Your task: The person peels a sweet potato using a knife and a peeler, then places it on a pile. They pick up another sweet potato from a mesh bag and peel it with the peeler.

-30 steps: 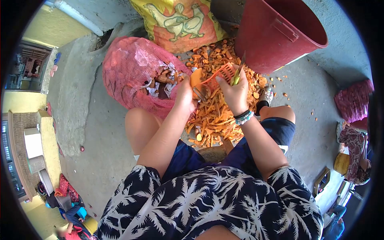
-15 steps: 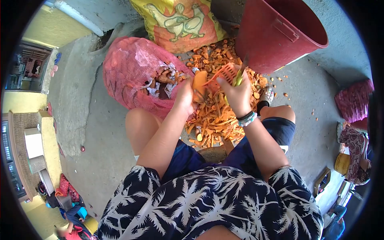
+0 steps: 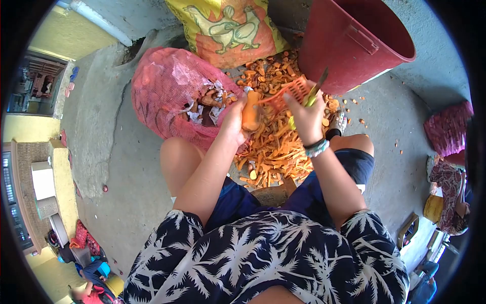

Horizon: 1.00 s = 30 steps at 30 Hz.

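Note:
My left hand (image 3: 233, 120) is wrapped round a thick orange carrot (image 3: 251, 114), its peeled surface bare. In my right hand (image 3: 309, 119) is an orange slotted plastic peeler (image 3: 295, 94), its working end beside the carrot and blurred. The same hand also holds a knife (image 3: 319, 85) with a yellow-green handle, the blade pointing up and away from the carrot. Below both hands lies a heap of orange peelings (image 3: 278, 152) and cut ends. To the left, a pink mesh sack (image 3: 157, 101) is torn open, showing brownish-orange roots and scraps of paper.
A tall red bin (image 3: 339, 55) stands at the back right, beside a yellow and orange printed sack (image 3: 228, 30). Purple mesh sacks (image 3: 450, 126) lean on the right wall. Other people are at the lower left and right edges.
My right hand, with peeler and knife, has shifted slightly right, away from the carrot. The carrot has turned in my left hand and now shows more of its side.

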### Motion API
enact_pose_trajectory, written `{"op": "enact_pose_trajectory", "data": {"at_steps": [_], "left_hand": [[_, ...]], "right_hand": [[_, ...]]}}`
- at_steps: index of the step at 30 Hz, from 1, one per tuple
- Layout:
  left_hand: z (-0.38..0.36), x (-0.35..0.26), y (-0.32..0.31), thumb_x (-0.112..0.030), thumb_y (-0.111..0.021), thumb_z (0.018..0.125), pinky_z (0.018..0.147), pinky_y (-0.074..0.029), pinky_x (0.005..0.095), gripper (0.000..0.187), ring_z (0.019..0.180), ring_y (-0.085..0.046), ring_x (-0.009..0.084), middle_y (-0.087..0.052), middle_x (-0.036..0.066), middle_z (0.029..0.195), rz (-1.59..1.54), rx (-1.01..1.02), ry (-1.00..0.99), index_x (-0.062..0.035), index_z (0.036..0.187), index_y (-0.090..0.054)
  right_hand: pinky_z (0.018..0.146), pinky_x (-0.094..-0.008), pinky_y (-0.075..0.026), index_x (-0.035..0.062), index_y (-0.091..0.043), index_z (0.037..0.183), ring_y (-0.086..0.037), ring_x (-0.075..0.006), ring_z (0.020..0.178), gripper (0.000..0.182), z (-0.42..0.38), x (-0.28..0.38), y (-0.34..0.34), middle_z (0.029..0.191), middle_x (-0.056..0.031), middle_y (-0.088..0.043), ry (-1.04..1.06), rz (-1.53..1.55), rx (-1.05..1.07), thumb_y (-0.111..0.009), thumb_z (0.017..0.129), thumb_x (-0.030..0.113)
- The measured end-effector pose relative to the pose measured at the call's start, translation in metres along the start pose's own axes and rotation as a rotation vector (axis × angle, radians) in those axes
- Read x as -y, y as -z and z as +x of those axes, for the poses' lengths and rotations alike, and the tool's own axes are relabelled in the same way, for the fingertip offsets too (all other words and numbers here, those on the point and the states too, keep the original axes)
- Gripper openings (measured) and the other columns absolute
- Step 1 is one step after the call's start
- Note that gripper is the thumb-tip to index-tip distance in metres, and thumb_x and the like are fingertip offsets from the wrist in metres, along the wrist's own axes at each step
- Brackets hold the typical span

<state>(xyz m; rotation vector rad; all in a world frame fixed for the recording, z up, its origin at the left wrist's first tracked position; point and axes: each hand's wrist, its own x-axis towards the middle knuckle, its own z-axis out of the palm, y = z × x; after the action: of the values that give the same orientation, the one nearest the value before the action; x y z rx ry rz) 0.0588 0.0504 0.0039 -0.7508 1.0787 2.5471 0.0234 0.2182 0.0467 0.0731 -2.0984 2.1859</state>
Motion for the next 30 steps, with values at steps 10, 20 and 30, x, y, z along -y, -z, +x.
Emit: {"op": "enact_pose_trajectory", "data": {"at_steps": [10, 20, 30], "left_hand": [[0.004, 0.011, -0.014, -0.034, -0.037, 0.095, 0.077, -0.048, 0.0353, 0.039, 0.093, -0.058, 0.0218, -0.058, 0.011, 0.101, 0.252, -0.053, -0.054, -0.0032, 0.116, -0.047], [-0.001, 0.001, -0.011, -0.041, -0.036, 0.093, 0.075, -0.049, 0.0352, 0.042, 0.086, -0.059, 0.0206, -0.058, 0.009, 0.100, -0.068, -0.008, -0.018, -0.0067, 0.115, -0.048], [-0.009, 0.008, -0.029, -0.030, -0.028, 0.095, 0.078, -0.048, 0.0373, 0.040, 0.090, -0.058, 0.0232, -0.057, 0.011, 0.105, 0.062, -0.152, -0.068, -0.0040, 0.118, -0.046]], "right_hand": [[0.068, -0.0259, -0.050, -0.0003, -0.049, 0.102, -0.061, -0.0148, 0.078, 0.037, 0.009, -0.010, 0.005, 0.088, -0.0086, -0.062, 0.022, -0.006, 0.058, -0.069, 0.071, 0.001], [0.070, -0.0246, -0.049, 0.0017, -0.048, 0.102, -0.059, -0.0126, 0.081, 0.032, 0.024, 0.000, 0.003, 0.089, -0.0066, -0.061, -0.079, -0.019, -0.087, -0.065, 0.075, -0.002], [0.070, -0.0269, -0.050, 0.0016, -0.053, 0.099, -0.060, -0.0130, 0.080, 0.031, 0.016, -0.006, -0.006, 0.089, -0.0066, -0.062, -0.094, -0.071, 0.068, -0.068, 0.072, 0.000]]}}
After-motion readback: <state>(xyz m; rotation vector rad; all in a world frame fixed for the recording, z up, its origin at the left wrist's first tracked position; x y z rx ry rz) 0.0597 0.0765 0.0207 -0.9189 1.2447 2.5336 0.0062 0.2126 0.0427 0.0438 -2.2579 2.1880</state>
